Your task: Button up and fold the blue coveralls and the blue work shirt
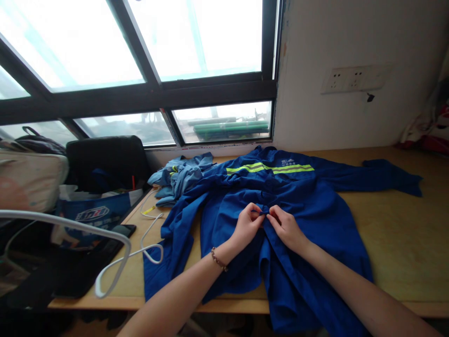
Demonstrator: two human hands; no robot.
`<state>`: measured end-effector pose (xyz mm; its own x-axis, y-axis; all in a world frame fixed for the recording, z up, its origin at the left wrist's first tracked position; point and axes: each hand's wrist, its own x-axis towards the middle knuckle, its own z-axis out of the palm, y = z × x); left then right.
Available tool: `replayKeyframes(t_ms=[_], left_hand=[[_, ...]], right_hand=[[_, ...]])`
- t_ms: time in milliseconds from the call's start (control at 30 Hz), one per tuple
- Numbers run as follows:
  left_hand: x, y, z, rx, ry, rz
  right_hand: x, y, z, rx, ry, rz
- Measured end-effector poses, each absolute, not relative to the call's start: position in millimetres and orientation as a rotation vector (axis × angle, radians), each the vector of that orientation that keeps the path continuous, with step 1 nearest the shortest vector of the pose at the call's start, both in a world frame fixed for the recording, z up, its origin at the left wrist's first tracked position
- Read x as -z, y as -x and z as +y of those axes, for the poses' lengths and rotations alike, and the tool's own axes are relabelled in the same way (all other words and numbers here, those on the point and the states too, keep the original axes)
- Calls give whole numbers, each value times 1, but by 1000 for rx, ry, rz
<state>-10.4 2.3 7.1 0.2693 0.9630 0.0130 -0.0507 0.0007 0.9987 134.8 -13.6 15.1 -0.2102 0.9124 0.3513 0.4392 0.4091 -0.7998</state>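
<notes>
1. Okay, far left: white hanger [70,223] at the surface's left end, black bag [108,161] behind it under the window.
2. Light-blue garment [178,175] lies heaped, touching the blue jacket's sleeve.
3. Blue jacket [315,210] is spread front-up on the surface [403,234]. Its collar points toward the window, a yellow stripe [270,167] crosses the chest, and the hem hangs over the near edge.
4. Left hand [247,225]: fingers pressed together, pinching one front edge at mid-chest. Beaded bracelet [219,260] on that wrist.
5. Right hand [286,228]: also pinching, on the opposite front edge, fingertips meeting the left's.
6. The fastener between the fingertips is too small to make out; probably a button.
7. My read on doing it well:
   - grip close to the fastener
   - line up both edges flat, no twist
   - keep the cloth lightly taut
   - watch the overhanging hem, its weight could drag the front out of line
</notes>
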Motion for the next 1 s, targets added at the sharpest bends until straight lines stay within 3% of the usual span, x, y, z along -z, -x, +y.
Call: replayKeyframes(t_ms=[100, 300, 433, 733, 1000], left_hand=[[-7, 11, 0, -1036, -1378, 972], [-18, 11, -6, -1017, -1480, 885], [-22, 9, -8, -968, -1498, 805], [-14, 10, -10, -905, -1679, 903], [-25, 20, 7, -724, -1533, 967]], right_hand=[[-14, -135, -11, -874, 1159, -1738], [-7, -141, -3, -1620, 1056, -1245], [-3, -145, 1, -1843, 957, -1013], [-4, -145, 0, -1887, 983, -908], [-22, -150, 2, -1560, 1203, -1563]])
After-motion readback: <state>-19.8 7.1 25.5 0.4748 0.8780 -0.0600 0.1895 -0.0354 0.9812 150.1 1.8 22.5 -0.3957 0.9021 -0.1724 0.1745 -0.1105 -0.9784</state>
